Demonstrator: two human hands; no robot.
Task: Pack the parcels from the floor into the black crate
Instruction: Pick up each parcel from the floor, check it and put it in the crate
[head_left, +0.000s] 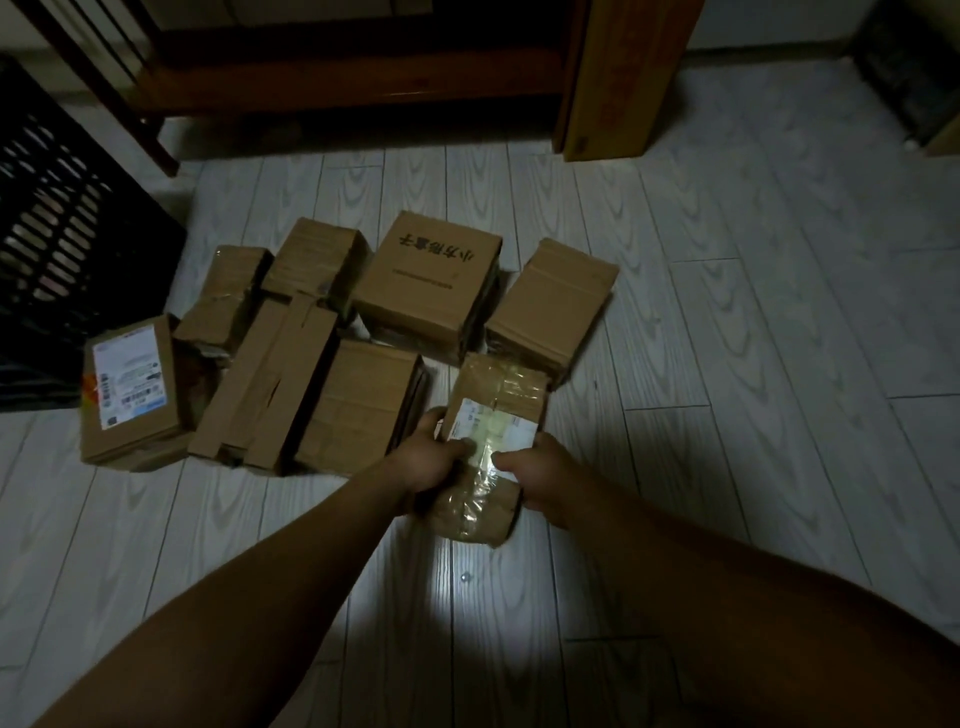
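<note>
Left hand (431, 462): we are gripping the left edge of the taped parcel (498, 410), thumb lying across its top.
Right hand (535, 473): we are gripping the right edge of the same parcel, thumb pointing inward toward the left one.
Taped parcel: it is sitting nearest to us, low over the floor (727, 364), carrying a white label under shiny tape; we cannot tell whether it is resting on the planks or just lifted.
Other parcels: they are lying clustered beyond our hands. A printed box (426, 280) is standing at the back, a plain brown box (550, 301) is lying to its right, a long flat carton (265, 384) is lying left of centre, and a labelled parcel (130, 395) is sitting at the far left.
Black crate (52, 234): it is standing at the left edge, just behind the labelled parcel; its slatted wall is facing us.
Background: a tall cardboard carton (613, 78) is standing upright beside dark wooden furniture (337, 88).
</note>
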